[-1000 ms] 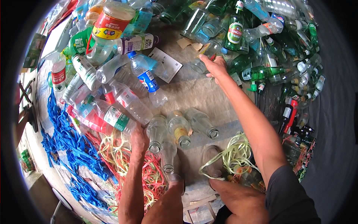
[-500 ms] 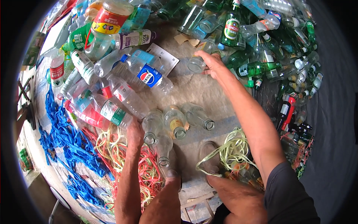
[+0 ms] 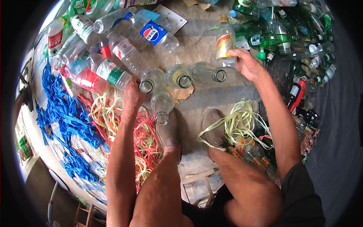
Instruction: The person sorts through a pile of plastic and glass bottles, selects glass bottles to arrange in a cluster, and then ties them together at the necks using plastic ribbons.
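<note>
My right hand (image 3: 249,65) is closed round the lower part of a clear glass bottle (image 3: 225,42) with a yellow and red label, its neck pointing away from me. My left hand (image 3: 134,92) is beside the base of a clear plastic bottle (image 3: 112,72) with a white and green label; its fingers are hidden. Just right of it lie clear glass bottles, mouths toward me: one at the left (image 3: 152,80), one with a yellowish label (image 3: 179,75), one at the right (image 3: 208,73), and one nearer my shoe (image 3: 162,106).
Plastic bottles, one with a blue label (image 3: 154,33), pile up at the left. Green glass bottles (image 3: 270,39) crowd the right. Blue strapping (image 3: 72,117), red and yellow strips (image 3: 145,159) and pale green strips (image 3: 242,123) lie near my shoes (image 3: 213,126). Torn cardboard (image 3: 183,92) lies between them.
My right hand has drawn the glass bottle nearer and turned it so its label shows and its neck points away. The view has tilted, shifting the scene upward; my left hand stays by the plastic bottle.
</note>
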Available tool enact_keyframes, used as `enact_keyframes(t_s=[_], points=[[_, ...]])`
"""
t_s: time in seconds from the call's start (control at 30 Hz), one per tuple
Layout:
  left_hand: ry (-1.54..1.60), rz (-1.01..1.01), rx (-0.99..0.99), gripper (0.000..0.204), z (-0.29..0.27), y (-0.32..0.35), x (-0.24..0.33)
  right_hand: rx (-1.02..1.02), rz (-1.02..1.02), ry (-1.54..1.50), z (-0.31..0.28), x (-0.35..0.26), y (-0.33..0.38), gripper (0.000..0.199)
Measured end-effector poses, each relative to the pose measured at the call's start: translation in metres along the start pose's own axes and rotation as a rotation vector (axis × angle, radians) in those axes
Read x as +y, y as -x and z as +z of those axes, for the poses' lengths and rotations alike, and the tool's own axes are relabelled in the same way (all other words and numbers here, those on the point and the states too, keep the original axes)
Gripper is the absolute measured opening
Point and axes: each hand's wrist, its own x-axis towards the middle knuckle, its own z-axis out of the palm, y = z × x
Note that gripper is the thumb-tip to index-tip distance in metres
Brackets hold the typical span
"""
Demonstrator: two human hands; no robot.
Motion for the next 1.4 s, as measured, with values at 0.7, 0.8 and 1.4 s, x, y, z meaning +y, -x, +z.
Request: enact_keyframes(t_s=[0.7,0.8,1.4], points=[[-0.039,0.082,0.099,0.022,-0.011,-0.002,0.008,0.064,-0.164,0.027,0.089,0.142,0.109,0.071],[-0.029,0.025,0.09,0.018,-0.011,-0.001,0.019,0.134,-0.363,0.345,0.099,0.156,0.096,0.073],[0.042,-0.051,0.07,0.018,-0.015,0.0,0.035,0.227,-0.815,0.821,0.133,0.165,0.045,0.081]])
